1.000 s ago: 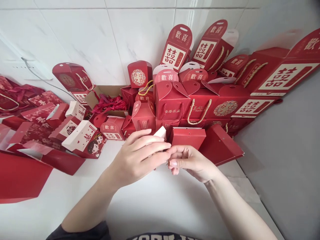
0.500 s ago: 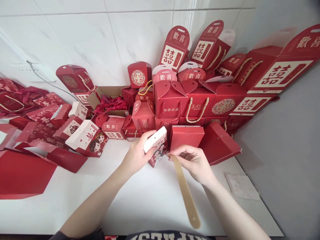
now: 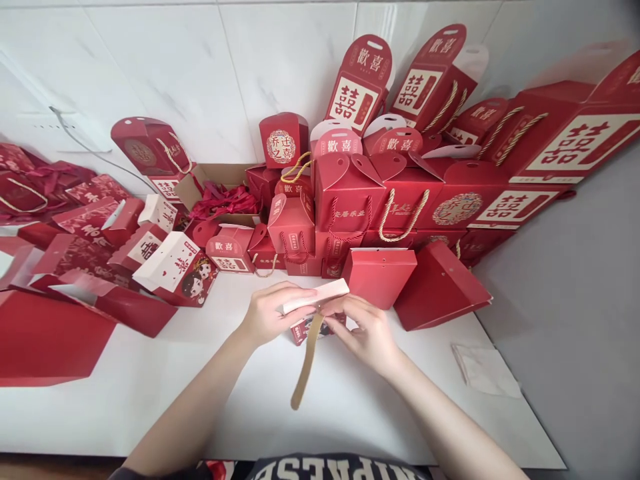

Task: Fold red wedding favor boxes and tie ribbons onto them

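Note:
My left hand (image 3: 273, 312) is closed on the left end of a small gift box (image 3: 327, 291) with a white top and a red front printed with figures. Against the box's front edge, my right hand (image 3: 364, 327) pinches one end of a flat gold strap (image 3: 307, 370). The strap's other end hangs free over the white table and is rounded. My fingertips cover the spot where strap and box meet, so I cannot tell whether they are joined.
Behind my hands stand a plain red box (image 3: 381, 277) and a tilted red box (image 3: 440, 290). Red gift boxes are stacked along the tiled wall. An open carton (image 3: 227, 177) holds red ribbons. More boxes crowd the left, and a folded white cloth (image 3: 485, 370) lies at right.
The small box has turned so its white top lies more level. My right hand has moved left, bringing the strap's end up against the box; the strap now hangs toward the lower left.

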Tool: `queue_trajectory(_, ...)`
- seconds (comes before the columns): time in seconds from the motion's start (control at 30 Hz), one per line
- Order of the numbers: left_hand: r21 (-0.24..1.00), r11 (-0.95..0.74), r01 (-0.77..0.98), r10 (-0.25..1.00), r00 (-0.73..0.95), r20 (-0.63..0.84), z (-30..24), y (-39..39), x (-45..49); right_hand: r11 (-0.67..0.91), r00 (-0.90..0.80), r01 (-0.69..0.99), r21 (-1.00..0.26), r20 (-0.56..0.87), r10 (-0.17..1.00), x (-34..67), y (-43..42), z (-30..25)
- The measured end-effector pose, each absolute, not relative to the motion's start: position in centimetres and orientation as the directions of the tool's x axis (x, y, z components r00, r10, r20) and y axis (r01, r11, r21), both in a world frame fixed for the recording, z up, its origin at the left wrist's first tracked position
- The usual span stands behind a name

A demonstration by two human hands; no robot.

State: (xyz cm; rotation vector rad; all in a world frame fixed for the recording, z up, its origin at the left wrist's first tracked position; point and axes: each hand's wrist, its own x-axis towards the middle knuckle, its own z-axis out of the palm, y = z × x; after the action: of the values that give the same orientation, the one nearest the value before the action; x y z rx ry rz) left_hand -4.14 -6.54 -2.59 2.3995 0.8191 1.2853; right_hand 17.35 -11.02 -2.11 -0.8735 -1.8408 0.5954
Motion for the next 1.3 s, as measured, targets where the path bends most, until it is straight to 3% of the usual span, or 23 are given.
queue_trajectory(0.13,0.575,-0.75,0.327,0.659,0.448,0.604,-2.5,-6.9,-4.1,0.666,-0.274,0.39,-0.635,0.611,0.743,17.0,-11.0,-2.4)
queue_trajectory(0.47,0.62,-0.722,0.307,0.681,0.477,0.556,-2.4,-7.2,-3.9,0.661,-0.249,0.461,-0.592,0.628,0.737,16.6,-11.3,-2.1)
queue_trajectory(0.77,0.6,-0.742,0.297,0.652,0.527,0.545,-2.4,-7.1,-4.0,0.67,-0.295,0.665,-0.33,0.708,0.641,17.0,-11.4,-1.4)
queue_trajectory(0.97,0.616,-0.725,0.309,0.669,0.528,0.523,-2.1,-7.5,-3.8,0.658,-0.325,0.686,-0.309,0.679,0.658,16.9,-11.5,-1.2)
queue_trajectory(1.3,0.65,-0.679,0.34,0.71,0.53,0.464,-2.1,-7.7,-3.8,0.64,-0.275,0.658,-0.398,0.663,0.696,17.1,-11.4,-1.6)
